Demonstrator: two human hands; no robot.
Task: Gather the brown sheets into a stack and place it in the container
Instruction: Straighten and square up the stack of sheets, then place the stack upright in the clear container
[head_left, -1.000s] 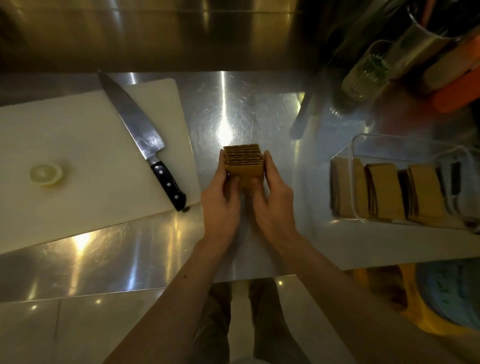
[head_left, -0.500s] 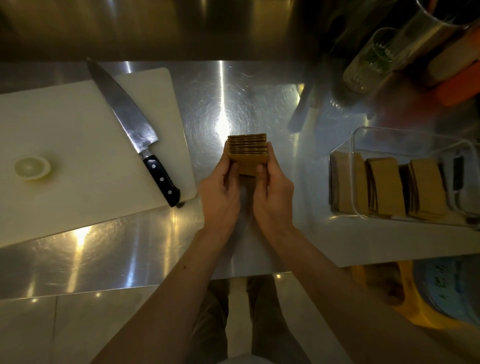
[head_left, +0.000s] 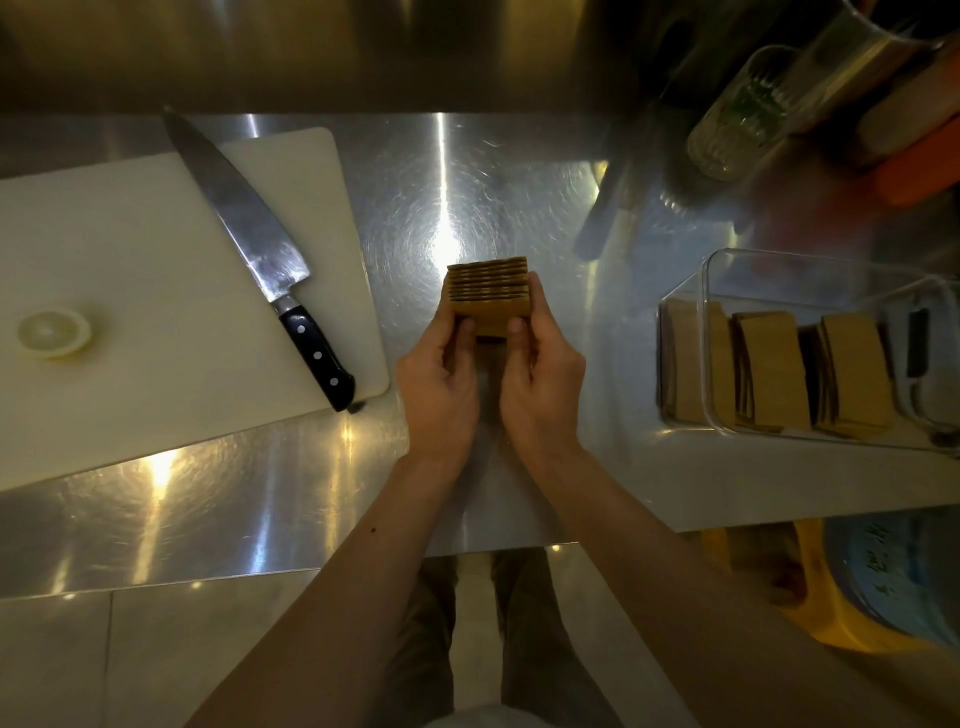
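A stack of brown sheets (head_left: 488, 291) stands on edge at the middle of the steel counter, its layered top edges facing me. My left hand (head_left: 439, 379) grips its left side and my right hand (head_left: 540, 384) grips its right side, thumbs pressed on the near face. To the right sits a clear plastic container (head_left: 706, 338) that holds three upright bundles of brown sheets (head_left: 774, 369). The stack is well apart from the container.
A white cutting board (head_left: 130, 312) lies at the left with a large chef's knife (head_left: 260, 249) and a pale round slice (head_left: 54, 332) on it. Glass and metal vessels (head_left: 753, 109) crowd the back right corner. The counter's front edge runs below my wrists.
Both hands kept hold of the stack and squared it up; the sheets sit a little tighter and slightly farther from me. The container has not moved.
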